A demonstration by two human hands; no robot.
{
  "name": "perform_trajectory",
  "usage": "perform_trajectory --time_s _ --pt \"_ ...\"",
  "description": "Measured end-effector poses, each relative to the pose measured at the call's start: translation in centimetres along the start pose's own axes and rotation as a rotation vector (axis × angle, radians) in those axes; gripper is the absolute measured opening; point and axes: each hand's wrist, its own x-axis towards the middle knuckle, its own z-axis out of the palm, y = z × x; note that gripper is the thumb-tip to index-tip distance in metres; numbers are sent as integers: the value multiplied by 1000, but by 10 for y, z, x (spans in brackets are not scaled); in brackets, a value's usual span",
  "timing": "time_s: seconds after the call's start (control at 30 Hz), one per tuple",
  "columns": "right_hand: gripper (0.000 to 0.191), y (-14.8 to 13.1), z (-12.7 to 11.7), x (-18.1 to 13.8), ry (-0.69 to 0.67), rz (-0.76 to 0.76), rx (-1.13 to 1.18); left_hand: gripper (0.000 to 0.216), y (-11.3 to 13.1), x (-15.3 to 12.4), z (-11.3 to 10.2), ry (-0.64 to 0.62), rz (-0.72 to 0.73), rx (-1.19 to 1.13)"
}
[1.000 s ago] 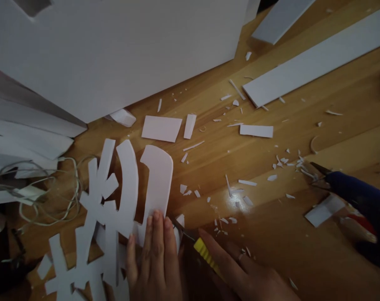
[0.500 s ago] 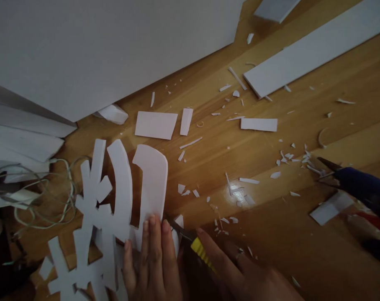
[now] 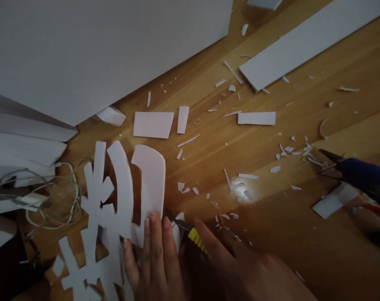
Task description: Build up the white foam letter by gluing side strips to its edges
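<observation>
My left hand [image 3: 155,259] lies with fingers stretched flat on a white foam board cut-out [image 3: 154,175], pressing on its lower part. My right hand [image 3: 237,263] grips a yellow utility knife [image 3: 197,239], its index finger along the handle. The dark blade [image 3: 180,222] points left, close to the cut-out's right edge beside my left fingertips; whether it touches the foam is too dim to tell. Left of that piece stretches more cut white foam with curved and branching strokes [image 3: 124,188]. A small white piece lies under the blade, partly hidden by my fingers.
A large white board [image 3: 114,50] covers the upper left. Tangled white cables [image 3: 62,196] lie at the left. Foam scraps [image 3: 154,124] and shavings are scattered over the wooden floor [image 3: 202,167]. A long white strip [image 3: 303,46] lies upper right, and a blue-handled tool [image 3: 362,175] at the right edge.
The knife and my right hand have shifted slightly up and left. My left hand keeps pressing on the cut-out. The whole view has moved a little.
</observation>
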Motion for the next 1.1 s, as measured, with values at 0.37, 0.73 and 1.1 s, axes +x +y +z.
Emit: perform_trajectory --time_s 0.37,0.73,1.1 --pt "74 7 5 -9 50 -8 -107 66 1 -1 2 -2 44 36" --pt "82 5 -3 -2 -20 0 -2 66 -4 0 -1 -20 94 31" --pt "77 14 13 -31 125 65 43 68 -4 0 -1 -51 100 37"
